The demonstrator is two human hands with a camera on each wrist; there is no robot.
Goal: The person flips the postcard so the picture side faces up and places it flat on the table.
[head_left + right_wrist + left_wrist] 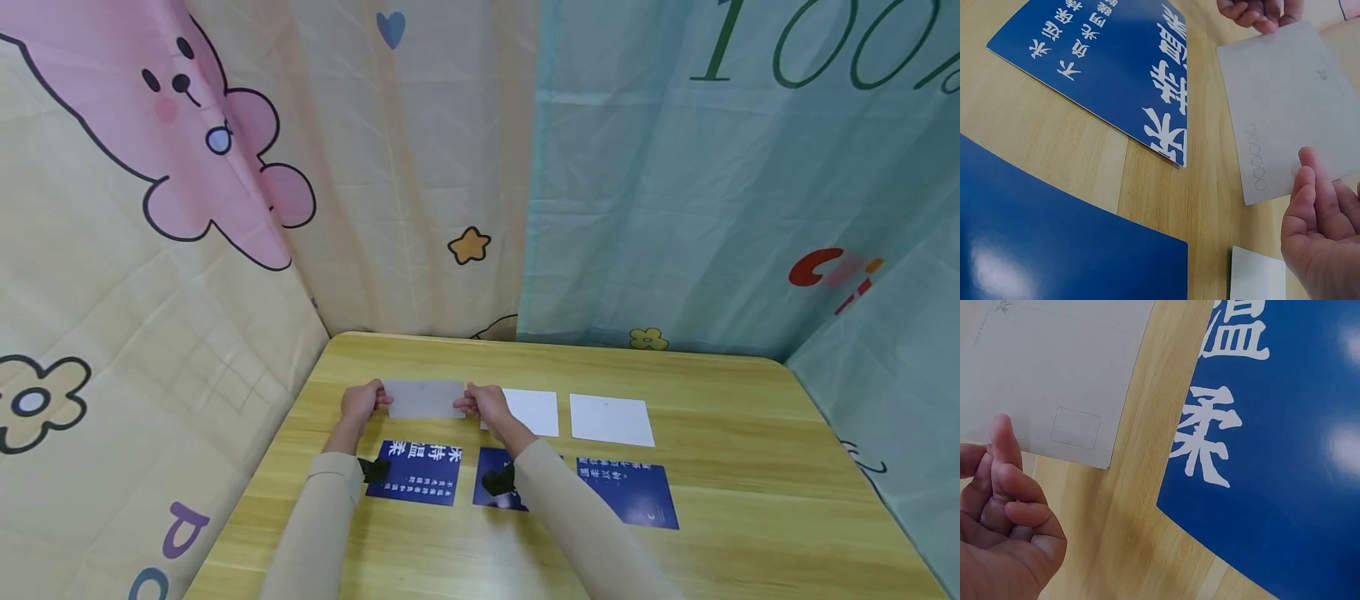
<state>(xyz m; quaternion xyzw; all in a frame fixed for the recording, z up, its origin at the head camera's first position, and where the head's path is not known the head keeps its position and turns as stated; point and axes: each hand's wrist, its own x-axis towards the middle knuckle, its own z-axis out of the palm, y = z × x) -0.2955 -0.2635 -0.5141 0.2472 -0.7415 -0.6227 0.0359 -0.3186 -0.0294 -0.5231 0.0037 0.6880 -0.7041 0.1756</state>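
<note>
Five cards (612,421) on wood-grained table (757,467)

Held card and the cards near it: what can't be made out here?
Held card: its other face is turned away in all three views.
Middle blue card: head view, partly covered by the right sleeve and dark wrist item.
Lowest white card: right wrist view, cut off by the bottom edge.

Screened nook (cartoon curtains (420,167), table (750,433))
</note>
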